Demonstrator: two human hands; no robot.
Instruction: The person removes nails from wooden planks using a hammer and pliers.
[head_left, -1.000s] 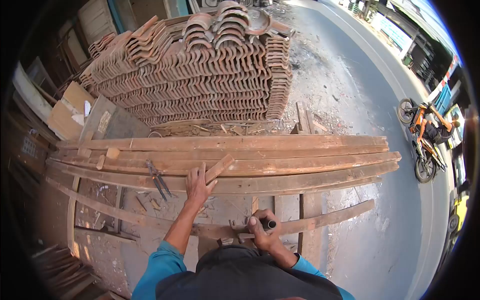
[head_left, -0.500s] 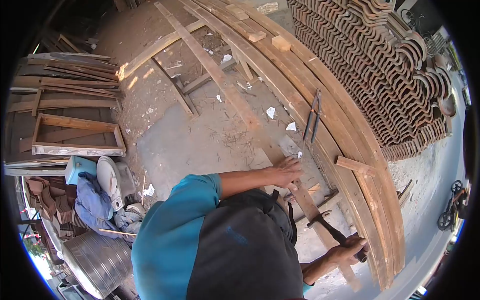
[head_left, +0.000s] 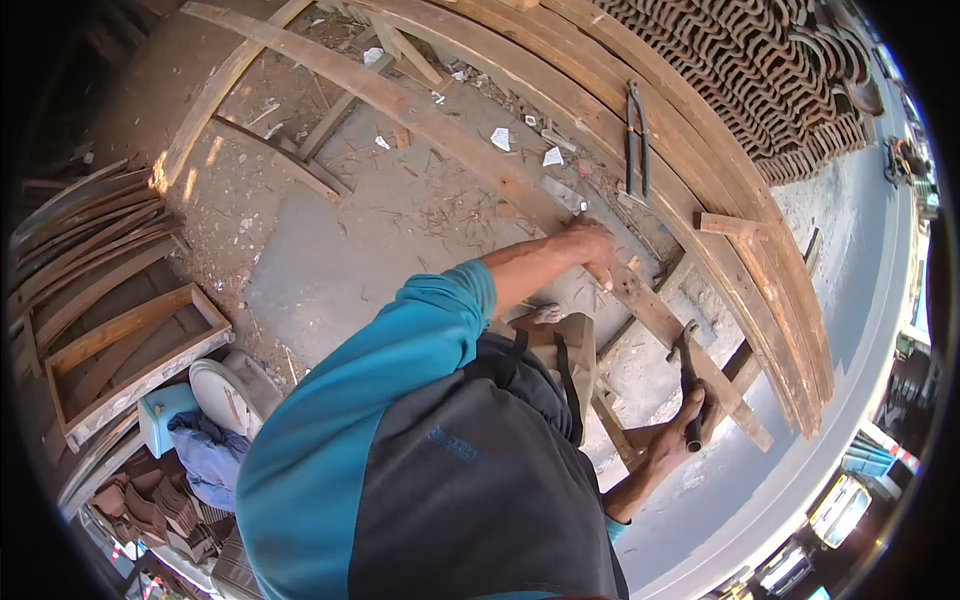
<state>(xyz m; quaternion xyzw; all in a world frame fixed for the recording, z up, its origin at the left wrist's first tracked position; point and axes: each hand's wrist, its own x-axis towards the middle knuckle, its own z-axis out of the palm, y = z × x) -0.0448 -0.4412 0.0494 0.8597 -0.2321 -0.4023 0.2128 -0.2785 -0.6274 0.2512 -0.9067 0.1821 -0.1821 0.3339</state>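
A long wooden plank [head_left: 440, 128] runs diagonally across the view, from the upper left to the lower right. My left hand [head_left: 588, 248] is wrapped over its middle stretch, gripping it. Near the plank's right end, my right hand [head_left: 690, 425] is closed round the dark handle of a hammer [head_left: 687, 370]. The hammer's head lies over the plank; whether it touches the wood I cannot tell. Beyond the plank, a pair of pincers [head_left: 637, 145] with dark handles rests on stacked wooden beams [head_left: 690, 165]. A short wood block [head_left: 733, 226] also sits on these beams.
Curved roof tiles [head_left: 745, 85] are stacked at the upper right. Wood offcuts, white scraps [head_left: 501, 138] and splinters litter the concrete floor [head_left: 330, 250]. At left are a wooden frame [head_left: 130, 345], piled boards, a toilet bowl [head_left: 235, 395] and a blue cloth [head_left: 210, 460].
My view has turned, shifting the surroundings. The plank still lies under my left hand. My right hand and the hammer appear higher in the view, and the hammer now stands more upright.
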